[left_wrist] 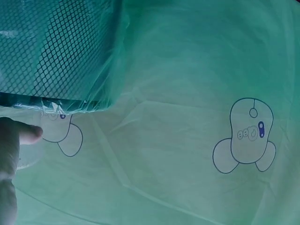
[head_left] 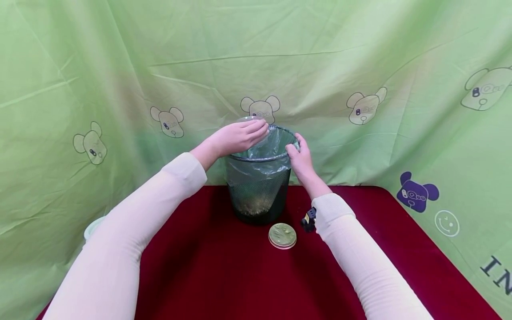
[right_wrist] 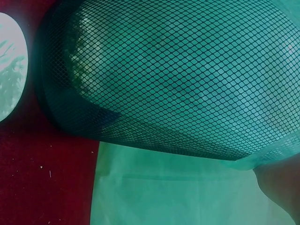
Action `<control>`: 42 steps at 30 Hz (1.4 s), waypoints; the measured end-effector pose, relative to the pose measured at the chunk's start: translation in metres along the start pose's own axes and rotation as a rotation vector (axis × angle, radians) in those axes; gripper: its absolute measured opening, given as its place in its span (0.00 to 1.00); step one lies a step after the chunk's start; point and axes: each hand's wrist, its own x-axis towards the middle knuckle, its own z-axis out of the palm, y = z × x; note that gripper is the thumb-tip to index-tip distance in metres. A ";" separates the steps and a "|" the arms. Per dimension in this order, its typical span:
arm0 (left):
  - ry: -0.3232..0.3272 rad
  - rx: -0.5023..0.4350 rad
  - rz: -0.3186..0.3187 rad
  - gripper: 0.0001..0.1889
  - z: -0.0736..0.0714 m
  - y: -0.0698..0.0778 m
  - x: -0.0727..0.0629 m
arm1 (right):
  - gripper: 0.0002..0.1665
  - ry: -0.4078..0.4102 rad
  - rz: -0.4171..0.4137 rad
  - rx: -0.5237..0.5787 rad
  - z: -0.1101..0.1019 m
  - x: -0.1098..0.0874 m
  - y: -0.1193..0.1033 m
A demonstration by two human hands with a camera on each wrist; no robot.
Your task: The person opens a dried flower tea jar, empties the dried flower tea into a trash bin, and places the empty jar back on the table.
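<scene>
A black mesh wastebasket lined with a clear plastic bag stands upright on the red-covered table. My right hand grips its rim on the right side, thumb over the inside edge. Above the left part of the opening, my left hand holds a clear, round-rimmed container, mostly hidden behind the fingers. The left wrist view shows the left thumb against this see-through piece, close by the bin's rim. Through the mesh, some light-coloured bits show at the bottom of the bin.
In front of the bin lies a round disc with a shiny, crinkled top. A small black object with a yellow patch sits beside the right sleeve. Past the left sleeve shows a pale rim. Green printed cloth hangs close behind the bin.
</scene>
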 end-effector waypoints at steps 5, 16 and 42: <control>0.006 0.059 0.025 0.20 -0.001 0.000 0.001 | 0.42 0.000 0.004 0.005 0.000 -0.001 0.000; -0.011 0.131 0.062 0.20 -0.002 -0.006 0.004 | 0.41 0.009 -0.015 -0.008 0.001 0.000 0.001; -0.015 0.142 0.143 0.20 -0.001 -0.005 0.006 | 0.41 0.016 -0.009 0.002 0.001 0.000 0.003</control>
